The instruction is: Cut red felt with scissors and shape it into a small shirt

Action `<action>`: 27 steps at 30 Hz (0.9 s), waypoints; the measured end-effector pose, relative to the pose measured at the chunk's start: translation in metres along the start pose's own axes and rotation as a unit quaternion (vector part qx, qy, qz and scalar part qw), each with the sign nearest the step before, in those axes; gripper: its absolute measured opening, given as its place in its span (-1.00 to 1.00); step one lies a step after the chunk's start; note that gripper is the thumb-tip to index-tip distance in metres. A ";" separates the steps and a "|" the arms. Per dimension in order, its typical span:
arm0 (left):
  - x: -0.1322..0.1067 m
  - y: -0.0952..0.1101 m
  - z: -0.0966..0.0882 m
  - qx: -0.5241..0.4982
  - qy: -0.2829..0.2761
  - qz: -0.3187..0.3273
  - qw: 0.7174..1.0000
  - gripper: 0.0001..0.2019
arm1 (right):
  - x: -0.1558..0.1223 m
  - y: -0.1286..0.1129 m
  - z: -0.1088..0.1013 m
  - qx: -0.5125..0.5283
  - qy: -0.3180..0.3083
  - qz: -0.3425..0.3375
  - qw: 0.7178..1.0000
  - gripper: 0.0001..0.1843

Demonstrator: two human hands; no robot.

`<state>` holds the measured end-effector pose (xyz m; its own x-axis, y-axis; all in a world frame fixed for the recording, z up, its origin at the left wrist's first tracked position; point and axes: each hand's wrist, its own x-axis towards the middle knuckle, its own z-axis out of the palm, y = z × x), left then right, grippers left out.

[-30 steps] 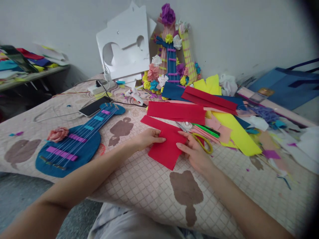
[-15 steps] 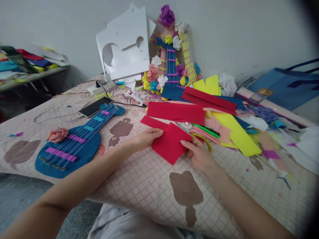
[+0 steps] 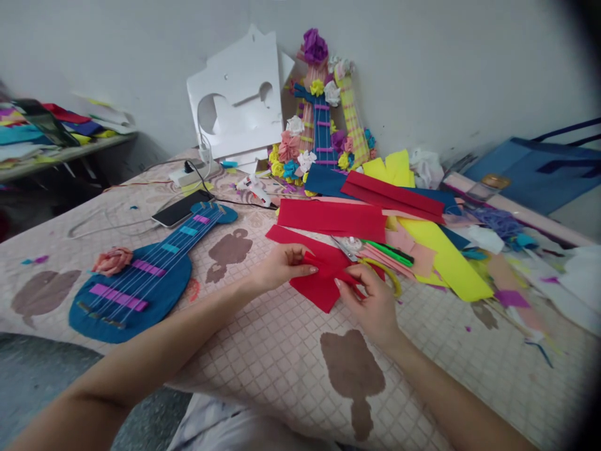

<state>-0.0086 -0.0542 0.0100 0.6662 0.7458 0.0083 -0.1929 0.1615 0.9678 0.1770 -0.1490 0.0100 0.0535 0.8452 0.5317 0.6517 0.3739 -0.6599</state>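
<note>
Between my two hands is a small piece of red crepe paper (image 3: 314, 291), its upper edge bent over. My left hand (image 3: 287, 266) pinches its upper left part, thumb on top. On the other side, my right hand (image 3: 373, 300) grips the upper right corner between thumb and fingers. Just beyond lie a red strip (image 3: 293, 240) and a wider red sheet (image 3: 328, 216). Scissors with yellow handles (image 3: 392, 282) rest partly hidden behind my right hand, beside a green pen (image 3: 387, 252).
A blue paper guitar (image 3: 141, 282) with a pink flower lies at left, near a phone (image 3: 181, 210). Behind are a glue gun (image 3: 256, 189), a power strip (image 3: 195, 174), white foam boards (image 3: 239, 94) and flower-covered guitars (image 3: 323, 125). Yellow paper (image 3: 446, 257) and scraps spread rightward.
The red piece was held flat; now its upper edge is bent over between my hands. My fingers have curled in closer around it. The view has tilted slightly upward.
</note>
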 end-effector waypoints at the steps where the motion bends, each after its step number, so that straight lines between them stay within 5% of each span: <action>1: 0.000 0.001 0.000 0.003 0.000 0.001 1.000 -0.75 | 0.000 0.000 0.000 -0.002 0.003 -0.003 1.000 -0.97; 7: -0.001 0.002 0.001 -0.010 -0.001 -0.012 1.000 -0.75 | -0.002 0.003 0.001 0.000 0.003 0.015 1.000 -0.93; 12: 0.000 0.000 -0.002 -0.086 0.033 -0.086 0.992 -0.70 | -0.003 0.006 0.005 0.181 -0.064 0.102 0.976 -0.27; 15: 0.000 -0.003 -0.005 -0.133 0.022 -0.145 0.980 -0.69 | -0.001 0.010 0.006 0.242 -0.129 0.122 0.954 -0.12; 19: 0.000 -0.006 -0.007 -0.152 -0.014 -0.198 0.968 -0.68 | 0.000 0.014 0.007 0.134 -0.156 0.083 0.975 -0.14; 27: 0.000 -0.011 -0.009 -0.119 0.037 -0.194 0.973 -0.62 | -0.003 0.013 0.010 -0.088 -0.146 -0.043 0.984 -0.31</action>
<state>-0.0130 -0.0495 -0.0031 0.6697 0.6420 -0.3733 -0.1045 0.5792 0.8085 0.1780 -0.1430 -0.0055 -0.2117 0.8965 0.3892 0.7670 0.3992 -0.5024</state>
